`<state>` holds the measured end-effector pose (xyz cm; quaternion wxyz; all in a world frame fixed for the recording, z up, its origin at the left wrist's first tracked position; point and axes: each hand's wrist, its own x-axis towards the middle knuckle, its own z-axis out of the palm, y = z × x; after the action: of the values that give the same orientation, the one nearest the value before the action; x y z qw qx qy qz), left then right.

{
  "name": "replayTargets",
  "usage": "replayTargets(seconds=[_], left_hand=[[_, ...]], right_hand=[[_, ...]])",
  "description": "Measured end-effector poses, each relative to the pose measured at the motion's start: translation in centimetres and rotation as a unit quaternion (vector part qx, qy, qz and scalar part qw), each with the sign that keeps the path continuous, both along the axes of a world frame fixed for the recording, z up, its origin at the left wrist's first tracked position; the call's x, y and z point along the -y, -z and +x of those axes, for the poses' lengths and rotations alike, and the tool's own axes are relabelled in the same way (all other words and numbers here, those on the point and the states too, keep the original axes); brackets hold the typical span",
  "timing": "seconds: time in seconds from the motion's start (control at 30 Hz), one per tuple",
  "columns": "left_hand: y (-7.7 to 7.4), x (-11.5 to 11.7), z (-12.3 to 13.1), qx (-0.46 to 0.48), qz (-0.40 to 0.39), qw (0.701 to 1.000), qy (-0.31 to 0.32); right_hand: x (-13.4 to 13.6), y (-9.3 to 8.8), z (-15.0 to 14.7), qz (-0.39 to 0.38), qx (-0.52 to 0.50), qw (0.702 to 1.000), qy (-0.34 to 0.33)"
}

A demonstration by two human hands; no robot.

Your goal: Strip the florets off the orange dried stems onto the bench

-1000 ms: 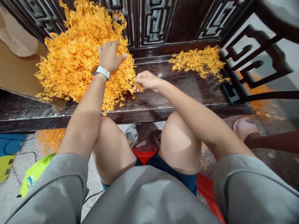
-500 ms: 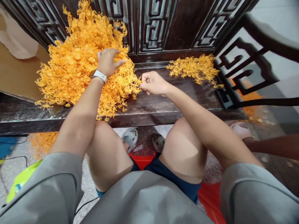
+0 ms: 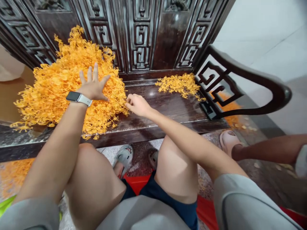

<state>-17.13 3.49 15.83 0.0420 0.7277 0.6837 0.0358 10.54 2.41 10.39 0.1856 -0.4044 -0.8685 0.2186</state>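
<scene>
Orange sprigs (image 3: 55, 86) lie in a broad heap on the left of a dark wooden worktop (image 3: 163, 108), their stems splaying out every way with no single direction. The mound runs longest from the carved lattice back (image 3: 141, 41) toward the front edge, where sprig tips hang over the lip. The person's left hand (image 3: 92, 86), wearing a smartwatch (image 3: 76, 98), lies open on top of the heap, fingers spread and pointing toward the back. The right hand (image 3: 137, 105) is half closed just beside the heap's right edge, fingertips pointing left; whether it pinches a sprig cannot be told. Dark polished wood shows between the heap and a smaller clump of sprigs (image 3: 176, 84), which stretches sideways along the back of the worktop toward a curved wooden armrest (image 3: 249, 76). More loose orange sprigs (image 3: 11, 174) lie on the floor below. At right, another person's bare leg (image 3: 268, 147) ends in a pink slide sandal (image 3: 227, 142).
</scene>
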Motion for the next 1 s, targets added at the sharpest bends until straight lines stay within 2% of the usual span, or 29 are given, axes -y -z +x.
replayTargets(seconds=[0.17, 0.3, 0.43, 0.6, 0.77, 0.9, 1.0], left_hand=[[0.9, 1.3, -0.2, 0.000, 0.036, 0.999, 0.003], [1.3, 2.3, -0.1, 0.039, 0.066, 0.996, -0.039], [1.7, 2.6, -0.3, 0.078, 0.048, 0.992, -0.086], [2.2, 2.6, -0.9, 0.073, 0.049, 0.992, -0.086], [2.7, 2.8, -1.2, 0.063, 0.067, 0.992, -0.083], [3.2, 3.0, -0.7, 0.081, 0.109, 0.987, -0.087], [3.3, 3.2, 0.1, 0.082, 0.131, 0.983, -0.098]], right_hand=[[-0.2, 2.4, -2.6, -0.012, 0.064, 0.998, 0.005], [-1.0, 3.6, -3.9, -0.032, 0.082, 0.996, 0.026], [-0.8, 3.5, -5.2, 0.005, 0.084, 0.995, 0.061], [-1.4, 2.3, -6.0, 0.077, 0.127, 0.988, 0.047], [-3.2, 1.3, -4.3, 0.044, 0.129, 0.990, 0.048], [-2.8, 2.0, -3.7, 0.037, 0.084, 0.996, -0.016], [-2.2, 3.3, -4.5, 0.030, 0.079, 0.996, -0.007]])
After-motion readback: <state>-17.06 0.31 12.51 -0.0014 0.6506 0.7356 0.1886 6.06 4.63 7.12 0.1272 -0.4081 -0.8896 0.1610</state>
